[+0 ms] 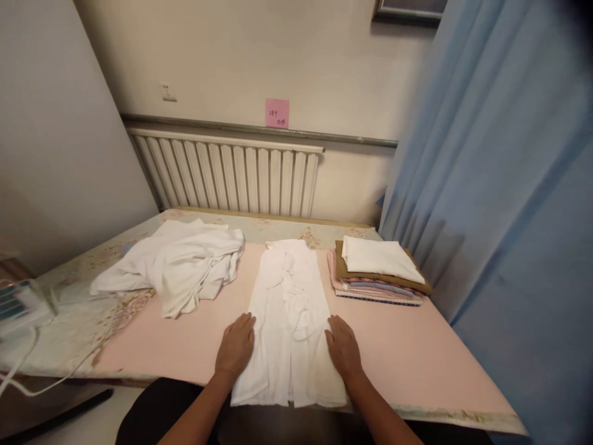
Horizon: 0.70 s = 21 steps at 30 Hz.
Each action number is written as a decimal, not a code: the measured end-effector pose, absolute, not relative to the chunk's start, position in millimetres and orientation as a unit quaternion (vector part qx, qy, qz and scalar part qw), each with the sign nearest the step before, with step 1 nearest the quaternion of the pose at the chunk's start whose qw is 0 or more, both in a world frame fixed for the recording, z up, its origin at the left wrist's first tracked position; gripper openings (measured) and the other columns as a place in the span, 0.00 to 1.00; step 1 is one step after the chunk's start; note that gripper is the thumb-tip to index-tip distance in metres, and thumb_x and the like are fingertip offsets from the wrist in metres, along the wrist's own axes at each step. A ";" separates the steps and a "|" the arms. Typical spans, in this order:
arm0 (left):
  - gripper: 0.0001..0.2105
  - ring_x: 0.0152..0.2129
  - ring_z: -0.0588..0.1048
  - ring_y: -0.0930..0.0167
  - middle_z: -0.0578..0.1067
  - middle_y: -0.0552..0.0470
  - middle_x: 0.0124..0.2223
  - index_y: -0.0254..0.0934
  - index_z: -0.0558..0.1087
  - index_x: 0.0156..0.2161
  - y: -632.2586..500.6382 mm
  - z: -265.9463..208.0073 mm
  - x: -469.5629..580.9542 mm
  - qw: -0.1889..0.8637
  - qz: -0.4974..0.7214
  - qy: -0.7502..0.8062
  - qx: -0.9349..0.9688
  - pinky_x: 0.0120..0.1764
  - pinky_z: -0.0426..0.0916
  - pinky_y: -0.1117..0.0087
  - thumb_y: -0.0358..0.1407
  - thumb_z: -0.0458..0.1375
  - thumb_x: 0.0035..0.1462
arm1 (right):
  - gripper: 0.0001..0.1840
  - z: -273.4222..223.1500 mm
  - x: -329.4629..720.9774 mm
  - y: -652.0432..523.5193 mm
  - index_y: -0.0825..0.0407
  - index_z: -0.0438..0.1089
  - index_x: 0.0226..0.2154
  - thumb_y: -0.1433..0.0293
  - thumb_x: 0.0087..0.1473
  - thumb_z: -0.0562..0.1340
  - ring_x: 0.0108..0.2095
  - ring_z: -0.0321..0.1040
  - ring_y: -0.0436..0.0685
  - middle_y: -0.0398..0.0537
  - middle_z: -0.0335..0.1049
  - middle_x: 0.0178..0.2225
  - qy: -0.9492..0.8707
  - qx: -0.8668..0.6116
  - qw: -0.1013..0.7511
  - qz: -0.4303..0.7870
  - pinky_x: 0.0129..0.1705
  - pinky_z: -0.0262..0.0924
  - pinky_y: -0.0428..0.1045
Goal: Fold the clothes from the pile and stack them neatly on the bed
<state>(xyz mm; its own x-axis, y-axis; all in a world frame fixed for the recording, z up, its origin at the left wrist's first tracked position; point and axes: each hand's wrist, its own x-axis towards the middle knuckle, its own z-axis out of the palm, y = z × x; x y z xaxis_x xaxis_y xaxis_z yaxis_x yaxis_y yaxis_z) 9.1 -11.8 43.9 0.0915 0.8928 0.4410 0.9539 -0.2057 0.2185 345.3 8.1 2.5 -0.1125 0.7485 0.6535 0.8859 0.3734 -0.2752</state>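
A white garment [273, 346] lies lengthwise in front of me, its sides turned in so that it forms a long strip. A loose tie or strip of its cloth is bunched on top, and its lower end reaches the table's front edge. At the garment's left edge rests my left hand [236, 347], fingers stretched out and fingertips at the cloth. My right hand [343, 347] lies opposite, likewise with extended fingers touching the right edge. Neither hand visibly grips the fabric. The undersides of both hands are hidden.
A rumpled heap of white cloth [185, 259] lies left on the pink mat [152, 343]. To the right is a stack of folded clothes [382, 266]. A blue curtain [463, 173] hangs at the right; a radiator [231, 170] stands behind. White cables [50, 386] trail at the left.
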 end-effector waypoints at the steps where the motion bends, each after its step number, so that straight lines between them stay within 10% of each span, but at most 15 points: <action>1: 0.18 0.55 0.68 0.63 0.72 0.45 0.56 0.37 0.72 0.52 -12.1 44.4 9.4 0.061 -0.246 -0.629 -0.735 0.54 0.63 0.56 0.33 0.47 0.60 | 0.18 2.6 345.1 8.0 0.57 0.69 0.49 0.67 0.60 0.53 0.55 0.64 0.63 0.58 0.71 0.50 -0.740 -0.552 0.373 -0.090 0.57 0.57 0.60; 12: 0.17 0.55 0.67 0.63 0.73 0.45 0.55 0.38 0.72 0.51 -13.6 46.9 10.6 0.061 -0.251 -0.626 -0.736 0.54 0.62 0.57 0.32 0.47 0.60 | 0.15 34.4 342.7 -0.6 0.54 0.69 0.45 0.73 0.56 0.53 0.44 0.66 0.61 0.55 0.72 0.41 -0.721 -0.563 0.403 -0.036 0.47 0.62 0.58; 21: 0.18 0.56 0.67 0.62 0.72 0.44 0.56 0.36 0.72 0.51 -12.4 42.2 9.5 0.061 -0.250 -0.626 -0.736 0.55 0.61 0.56 0.32 0.47 0.60 | 0.12 66.0 309.8 -14.4 0.50 0.70 0.34 0.81 0.55 0.55 0.40 0.60 0.57 0.49 0.68 0.40 -0.827 -0.493 0.260 -0.070 0.41 0.55 0.51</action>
